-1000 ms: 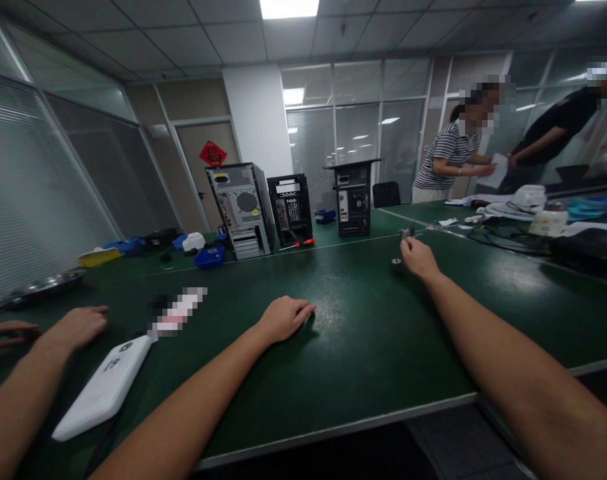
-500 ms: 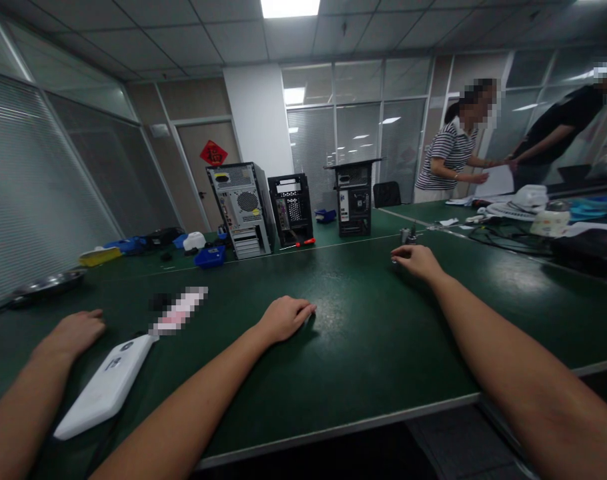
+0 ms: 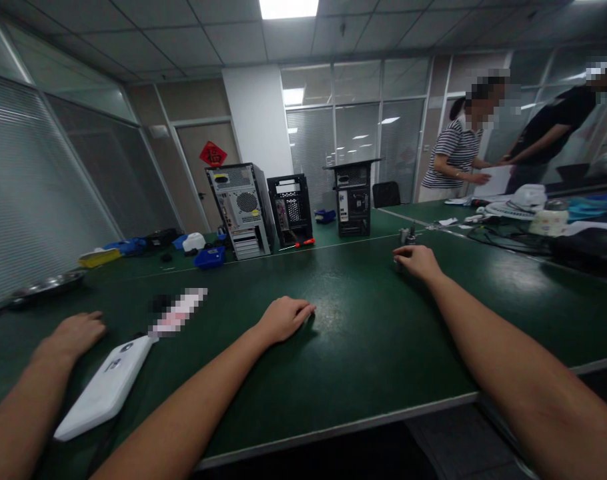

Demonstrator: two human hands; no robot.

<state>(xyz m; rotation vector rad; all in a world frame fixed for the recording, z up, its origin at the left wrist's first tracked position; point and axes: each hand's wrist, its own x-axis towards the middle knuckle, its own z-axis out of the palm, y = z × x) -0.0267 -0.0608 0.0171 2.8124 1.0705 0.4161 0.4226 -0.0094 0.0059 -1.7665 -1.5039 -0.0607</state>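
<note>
My left hand [image 3: 285, 318] rests on the green table [image 3: 353, 347] with its fingers curled and pressed together. Whatever its fingertips may hold is hidden. Farther forward, my right hand [image 3: 417, 262] pinches something small between thumb and fingertips, too small to name. Just beyond that hand stand small metallic cylindrical objects [image 3: 408, 235]. At the far left lies a co-worker's hand [image 3: 76, 335], beside a white flat device [image 3: 106, 387] with a round dark spot near its top.
Across the table stand a silver computer tower [image 3: 241, 210], an open black case [image 3: 291, 210] and another black tower [image 3: 353, 200]. A red-handled screwdriver [image 3: 305, 243] lies before them. Blue tray [image 3: 210, 257] and metal dish [image 3: 48, 287] are left; cables [image 3: 503, 240] are right. Two people [image 3: 451, 157] hold paper behind.
My left hand has stayed in place. The fingertips of my right hand have shifted very slightly. At the back, the person in stripes has moved a little to the right.
</note>
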